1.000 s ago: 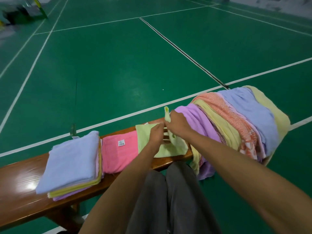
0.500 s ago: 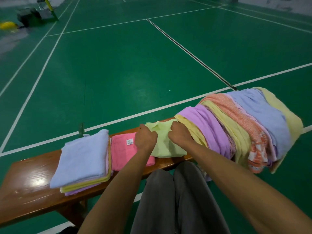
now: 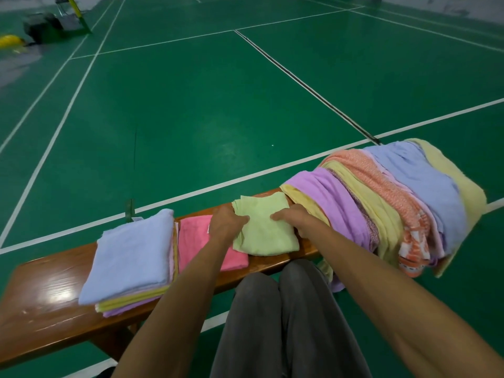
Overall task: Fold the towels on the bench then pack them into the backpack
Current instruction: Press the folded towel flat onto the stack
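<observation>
Wooden bench laden with towels.
A folded stack topped in pale blue was set at the left, a pink towel beside it, a folded green towel overlapping the pink one, and a heap of unfolded towels was draped over the right end.

You look out over a green sports-court floor marked with white painted lines and crossed by a dark seam strip. Far off at your upper left sit a blurred yellow object and a dark boxy object, close together. Your grey trousers fill the lower middle.
</observation>
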